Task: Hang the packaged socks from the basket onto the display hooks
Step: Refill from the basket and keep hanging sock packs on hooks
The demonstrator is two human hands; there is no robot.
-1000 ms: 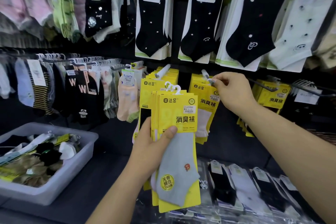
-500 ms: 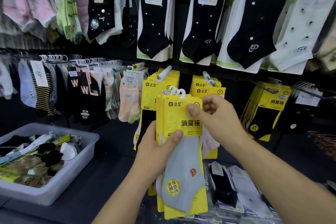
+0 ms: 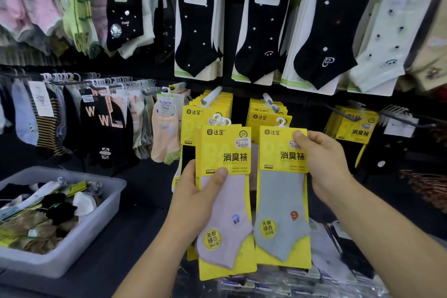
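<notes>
The right hand (image 3: 324,164) pinches the grey sock pack (image 3: 281,213) by the upper right corner of its yellow card, thumb on the front and fingers curled behind, so the pack hangs upright just beside the stack of packs (image 3: 225,220). The left hand (image 3: 196,201) grips that stack around the middle, thumb pressed across the front of the pink one on top. Both are held in front of the display, below the hook (image 3: 269,103) that carries matching yellow packs. More packs lie jumbled in the grey basket (image 3: 96,220) on the dark surface (image 3: 121,256) at the left. A pack like this looks very light: a thin card backing with one soft sock fastened flat to it. The card seems stiff enough to hold its shape from a corner pinch, yet it would likely crease if squeezed hard. Its glossy face may let stacked packs slide, which is probably why the left thumb clamps them. The sock itself is limp and gives little purchase, so the top of the card is the better place to hold. The small white hanger loop (image 3: 280,121) at the top centre must go over the hook's tip, so a grip just beside it that leaves it uncovered should steer best. The loop looks thin and might snap if forced.
</notes>
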